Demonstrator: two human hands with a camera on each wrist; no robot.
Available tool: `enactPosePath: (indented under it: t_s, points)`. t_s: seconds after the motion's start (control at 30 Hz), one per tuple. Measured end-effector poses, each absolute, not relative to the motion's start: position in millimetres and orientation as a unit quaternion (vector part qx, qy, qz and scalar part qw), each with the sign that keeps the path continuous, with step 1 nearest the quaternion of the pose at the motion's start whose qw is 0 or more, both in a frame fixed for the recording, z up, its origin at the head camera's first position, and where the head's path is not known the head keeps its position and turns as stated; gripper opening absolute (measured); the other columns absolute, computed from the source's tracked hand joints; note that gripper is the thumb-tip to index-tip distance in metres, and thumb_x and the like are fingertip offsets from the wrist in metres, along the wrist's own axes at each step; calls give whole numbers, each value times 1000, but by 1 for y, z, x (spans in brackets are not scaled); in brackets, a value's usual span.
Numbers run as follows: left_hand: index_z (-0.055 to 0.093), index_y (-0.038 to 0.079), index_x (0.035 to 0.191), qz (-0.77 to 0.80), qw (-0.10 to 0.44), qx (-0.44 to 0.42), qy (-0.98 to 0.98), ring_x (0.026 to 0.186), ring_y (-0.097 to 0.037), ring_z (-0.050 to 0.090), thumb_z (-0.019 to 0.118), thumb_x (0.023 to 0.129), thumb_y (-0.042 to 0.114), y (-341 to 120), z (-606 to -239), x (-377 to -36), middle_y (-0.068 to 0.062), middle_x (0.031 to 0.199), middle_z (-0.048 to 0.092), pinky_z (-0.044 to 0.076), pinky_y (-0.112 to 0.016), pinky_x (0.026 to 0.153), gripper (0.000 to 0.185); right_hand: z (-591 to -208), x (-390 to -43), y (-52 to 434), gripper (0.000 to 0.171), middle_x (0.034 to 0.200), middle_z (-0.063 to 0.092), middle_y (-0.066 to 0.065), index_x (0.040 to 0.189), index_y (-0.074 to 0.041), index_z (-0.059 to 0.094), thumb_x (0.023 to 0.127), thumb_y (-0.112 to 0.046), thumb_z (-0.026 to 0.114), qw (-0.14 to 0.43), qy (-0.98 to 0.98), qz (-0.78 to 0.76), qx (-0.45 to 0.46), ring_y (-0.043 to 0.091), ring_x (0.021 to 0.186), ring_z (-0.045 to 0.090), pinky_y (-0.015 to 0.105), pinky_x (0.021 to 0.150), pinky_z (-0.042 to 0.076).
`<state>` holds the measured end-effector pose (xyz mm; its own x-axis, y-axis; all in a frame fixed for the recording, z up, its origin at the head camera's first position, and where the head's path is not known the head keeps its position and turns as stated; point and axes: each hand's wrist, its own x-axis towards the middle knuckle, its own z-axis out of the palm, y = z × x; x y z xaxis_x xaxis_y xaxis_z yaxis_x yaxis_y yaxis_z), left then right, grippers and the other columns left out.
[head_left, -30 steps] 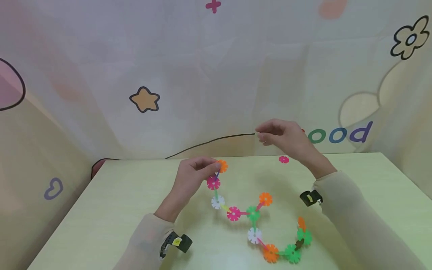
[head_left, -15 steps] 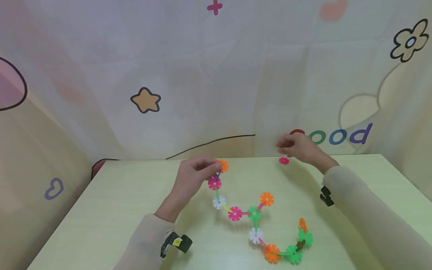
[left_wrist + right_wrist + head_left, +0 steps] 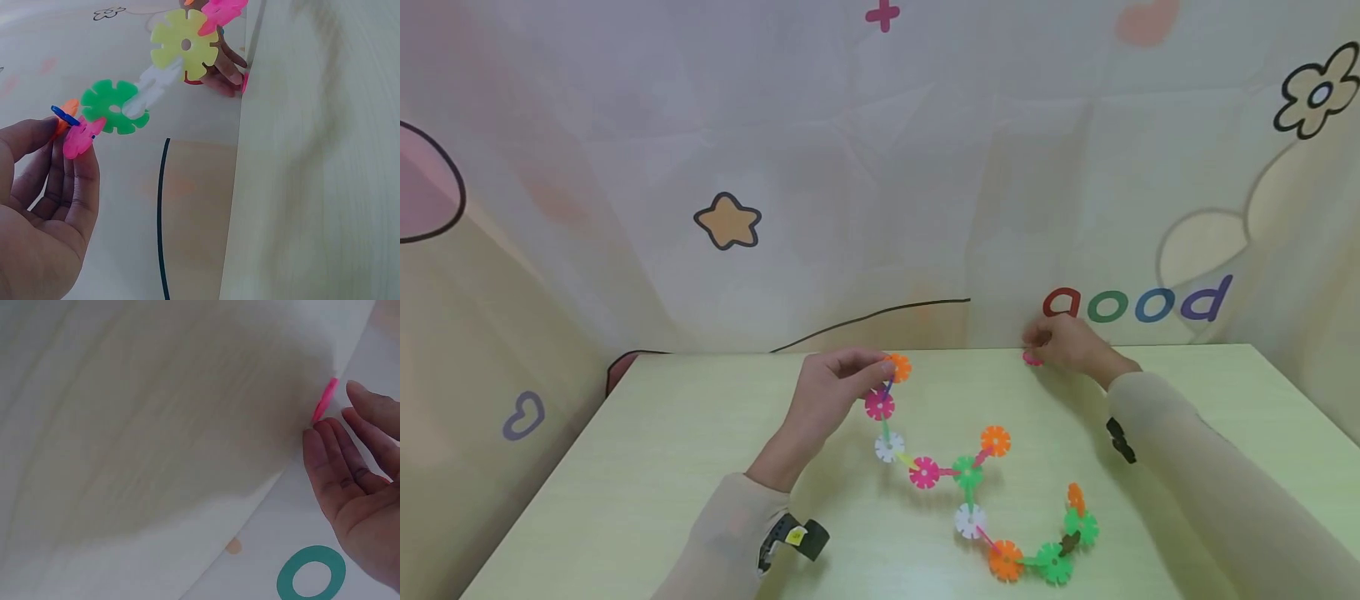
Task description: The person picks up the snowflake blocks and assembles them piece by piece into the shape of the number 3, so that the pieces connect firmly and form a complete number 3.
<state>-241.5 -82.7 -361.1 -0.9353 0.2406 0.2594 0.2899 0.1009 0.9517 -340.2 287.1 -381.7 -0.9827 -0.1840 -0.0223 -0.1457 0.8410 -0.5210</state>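
Note:
A chain of interlocking snowflake discs (image 3: 967, 472), slotted together in several colours, hangs from my left hand (image 3: 829, 400). Thumb and fingers pinch its upper end, by an orange disc (image 3: 900, 368), a blue disc (image 3: 65, 115) and a pink disc (image 3: 84, 137). The lower part curves toward the front right; whether it rests on the tabletop, I cannot tell. At the far table edge, my right hand (image 3: 1070, 342) is over a loose pink disc (image 3: 1033, 360). In the right wrist view the fingertips are at that disc (image 3: 325, 400), with the thumb apart from the fingers.
The pale wooden table (image 3: 647, 467) ends at a printed cloth backdrop (image 3: 850, 208) that rises just behind the right hand. More cloth encloses the left and right sides. Both wrists wear black straps (image 3: 801, 537).
My right hand has moved right and down from above the table's back to the loose pink disc, now partly covering it. The left hand keeps its pinch on the chain, nearly still.

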Motion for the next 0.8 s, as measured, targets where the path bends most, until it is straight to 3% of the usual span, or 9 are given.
enactPosePath:
  t_s: [0.3,0.8]
  points:
    - [80,5,112,-646,19,-178,-742,79,-21,70,77,99,16,-82,-361,-242,-6,98,78,62,-31,83,17,-384,-342,288,16,98,70,14,109,2,75,96,-7,78,39,965,-238,-100,35,96,59,50,91,58]
    - [80,4,112,-645,20,-178,-743,78,-20,69,78,99,16,-82,-362,-242,-7,97,78,62,-31,82,18,-386,-334,287,25,96,63,15,108,4,66,93,-8,83,48,965,-250,-65,35,95,56,43,85,55]
